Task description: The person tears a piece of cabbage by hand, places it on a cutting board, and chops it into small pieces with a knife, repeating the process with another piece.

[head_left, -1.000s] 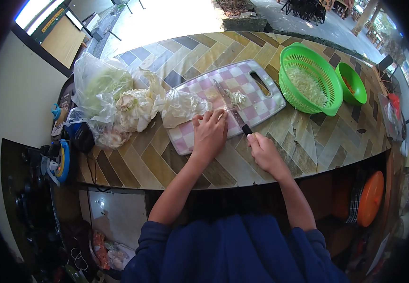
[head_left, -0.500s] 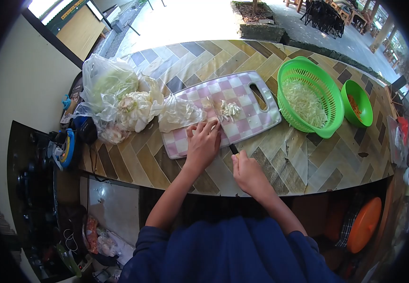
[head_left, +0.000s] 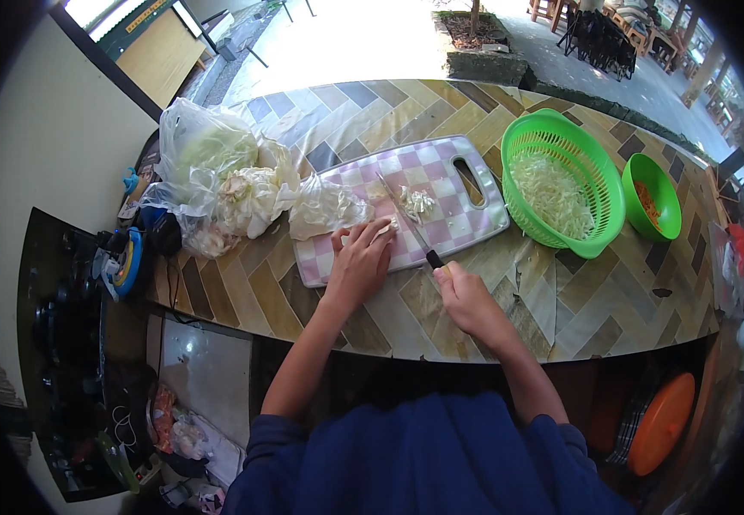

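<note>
My left hand [head_left: 360, 264] presses a small piece of pale cabbage [head_left: 387, 227] onto the checkered cutting board [head_left: 449, 227], fingers bent over it. My right hand [head_left: 468, 298] is closed round the handle of a knife [head_left: 414, 225], whose blade slants up and left across the board. Chopped white bits [head_left: 417, 202] lie just right of the blade. A larger pale leaf piece [head_left: 327, 208] rests on the board's left part, beyond my left hand.
A plastic bag [head_left: 205, 159] with cabbage stands left of the board, beside a peeled cabbage head [head_left: 256, 197]. To the right are a green basket [head_left: 602, 163] of shredded cabbage and a green bowl [head_left: 665, 206] with orange shreds. A blue round object [head_left: 128, 266] sits at the left edge.
The knife has moved right, away from my left fingertips, and its blade now lies nearer the chopped bits. My left hand has shifted slightly left. The camera view has tilted a little.
</note>
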The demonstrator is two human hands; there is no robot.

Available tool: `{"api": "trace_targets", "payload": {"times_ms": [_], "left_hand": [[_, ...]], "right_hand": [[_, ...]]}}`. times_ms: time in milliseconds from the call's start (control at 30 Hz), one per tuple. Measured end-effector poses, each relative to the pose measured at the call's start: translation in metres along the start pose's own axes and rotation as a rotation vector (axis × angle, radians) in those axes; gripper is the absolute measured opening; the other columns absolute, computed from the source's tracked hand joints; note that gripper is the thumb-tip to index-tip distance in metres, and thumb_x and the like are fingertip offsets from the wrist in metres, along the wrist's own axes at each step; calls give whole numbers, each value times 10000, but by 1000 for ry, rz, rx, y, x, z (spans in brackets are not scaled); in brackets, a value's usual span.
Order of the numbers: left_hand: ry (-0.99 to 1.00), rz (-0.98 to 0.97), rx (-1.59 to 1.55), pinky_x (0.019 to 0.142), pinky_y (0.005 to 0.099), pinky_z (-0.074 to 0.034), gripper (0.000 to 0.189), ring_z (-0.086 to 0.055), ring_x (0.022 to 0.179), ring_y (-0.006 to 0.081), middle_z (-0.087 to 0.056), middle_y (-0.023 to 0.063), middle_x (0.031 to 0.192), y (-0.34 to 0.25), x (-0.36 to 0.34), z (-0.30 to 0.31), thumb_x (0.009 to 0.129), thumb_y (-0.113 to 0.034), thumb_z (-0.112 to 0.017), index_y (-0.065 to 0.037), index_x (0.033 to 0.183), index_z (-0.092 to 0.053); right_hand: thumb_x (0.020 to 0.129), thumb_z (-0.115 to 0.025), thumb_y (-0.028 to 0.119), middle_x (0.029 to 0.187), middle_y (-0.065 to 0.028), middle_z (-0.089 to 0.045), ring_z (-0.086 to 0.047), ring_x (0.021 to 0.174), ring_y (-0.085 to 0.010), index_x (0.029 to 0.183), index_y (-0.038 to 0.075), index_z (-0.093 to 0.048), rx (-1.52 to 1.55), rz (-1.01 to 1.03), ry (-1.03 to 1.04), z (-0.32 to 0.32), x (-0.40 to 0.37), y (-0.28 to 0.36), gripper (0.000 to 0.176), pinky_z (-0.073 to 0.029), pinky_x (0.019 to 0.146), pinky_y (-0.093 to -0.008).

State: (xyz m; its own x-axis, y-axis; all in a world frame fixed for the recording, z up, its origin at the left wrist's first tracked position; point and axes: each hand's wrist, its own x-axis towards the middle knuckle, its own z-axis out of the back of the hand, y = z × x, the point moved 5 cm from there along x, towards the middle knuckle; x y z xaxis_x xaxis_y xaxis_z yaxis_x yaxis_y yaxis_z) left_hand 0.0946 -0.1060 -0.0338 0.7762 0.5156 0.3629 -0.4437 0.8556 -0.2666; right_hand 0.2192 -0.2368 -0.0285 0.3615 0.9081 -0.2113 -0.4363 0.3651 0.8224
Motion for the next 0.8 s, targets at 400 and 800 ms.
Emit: {"api": "trace_targets", "payload": {"times_ms": [400,800], "left_hand": [[-9,-73,-48,1011,402,-234,310,-522,1138,183,-611,41,1212,6,-4,-3,876,-169,-546,-52,1155,-610],[-37,-100,-57,1003,406,-242,275,-530,1132,181,-616,36,1176,8,-5,1,872,-158,-553,-72,1122,-627]], "right_hand": [[984,-406,281,720,-314,-596,-601,743,-482,908,-56,-481,-184,-31,-68,-33,-20,12,353,-463,662,-544],[983,-408,268,735,-308,-598,-604,750,-473,908,-63,-497,-197,30,-165,-37,-1,13,351,-468,666,-536]]}}
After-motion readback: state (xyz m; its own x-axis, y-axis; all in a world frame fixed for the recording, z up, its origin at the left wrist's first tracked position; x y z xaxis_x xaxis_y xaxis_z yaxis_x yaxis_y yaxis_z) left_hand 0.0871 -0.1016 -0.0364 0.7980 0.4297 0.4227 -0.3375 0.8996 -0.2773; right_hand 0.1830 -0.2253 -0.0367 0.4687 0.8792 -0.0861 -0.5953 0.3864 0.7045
